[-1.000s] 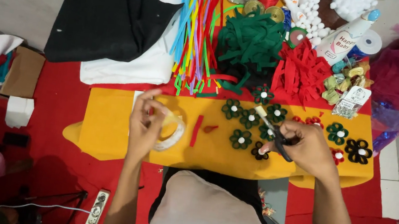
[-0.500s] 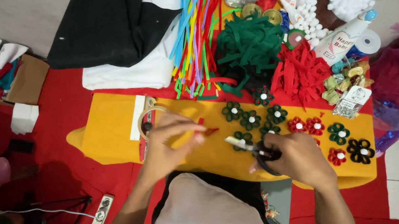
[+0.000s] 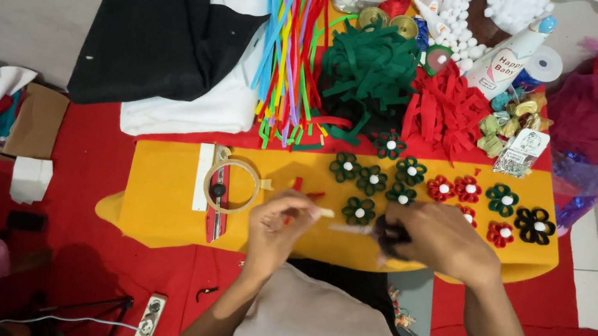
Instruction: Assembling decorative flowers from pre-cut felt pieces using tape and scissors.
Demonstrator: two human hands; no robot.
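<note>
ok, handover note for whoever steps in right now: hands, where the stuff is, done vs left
Left hand: pinching a small pale strip over the yellow felt sheet.
Right hand: closed on a dark felt flower; a pale blurred piece runs between the hands.
Done: a dozen or so finished flowers, green, red and black with white centres, laid out on the yellow sheet.
Supplies: tape roll left of the hands; green strips and red strips behind.
Left: the flower in hand is unfinished; strip piles remain.

We see a yellow felt sheet [image 3: 168,196] on a red cloth [image 3: 94,161], green felt strips [image 3: 370,64], red felt strips [image 3: 446,111], and black fabric [image 3: 160,37] at upper left.
</note>
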